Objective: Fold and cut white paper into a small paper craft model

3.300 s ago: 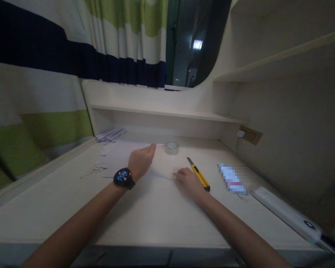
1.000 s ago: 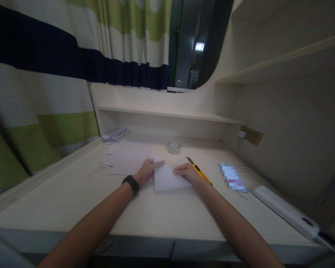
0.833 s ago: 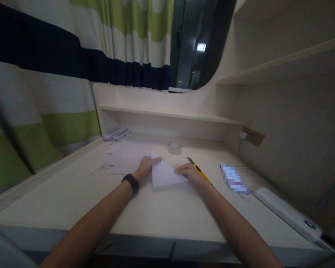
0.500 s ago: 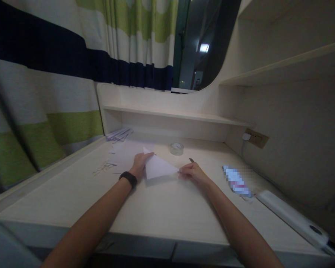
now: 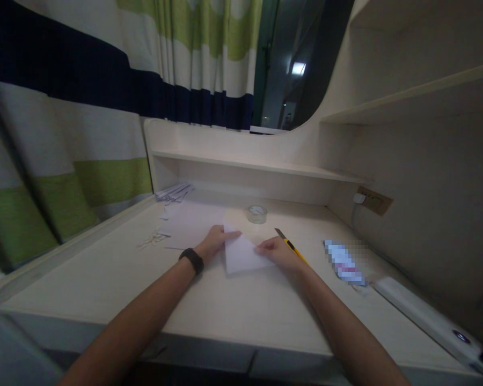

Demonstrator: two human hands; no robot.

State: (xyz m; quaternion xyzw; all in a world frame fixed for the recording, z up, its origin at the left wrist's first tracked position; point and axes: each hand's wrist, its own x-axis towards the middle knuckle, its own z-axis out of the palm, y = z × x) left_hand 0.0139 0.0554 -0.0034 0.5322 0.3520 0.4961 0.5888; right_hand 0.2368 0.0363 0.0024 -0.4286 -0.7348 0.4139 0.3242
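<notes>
A folded sheet of white paper [image 5: 243, 258], roughly triangular, is between my hands above the desk. My left hand [image 5: 216, 241], below a black wristband, pinches its upper left edge with the thumb on top. On the right slanting edge, the fingers of my right hand [image 5: 277, 251] are closed on the paper, hiding part of its right corner. Just beyond my right hand lies a yellow utility knife [image 5: 292, 246], its blade end pointing away to the left. Behind the paper stands a roll of clear tape [image 5: 257, 214].
White sheets [image 5: 193, 220] lie at the left, with folded paper strips [image 5: 174, 192] behind them and thin string-like scraps [image 5: 152, 239] beside them. A phone [image 5: 344, 262] with a blurred screen and a long white device [image 5: 426, 319] are on the right. A shelf [image 5: 245, 164] spans the back.
The paper and my left hand have moved right and slightly nearer. My right hand has slid from the paper's corner up along its edge. More of the utility knife shows.
</notes>
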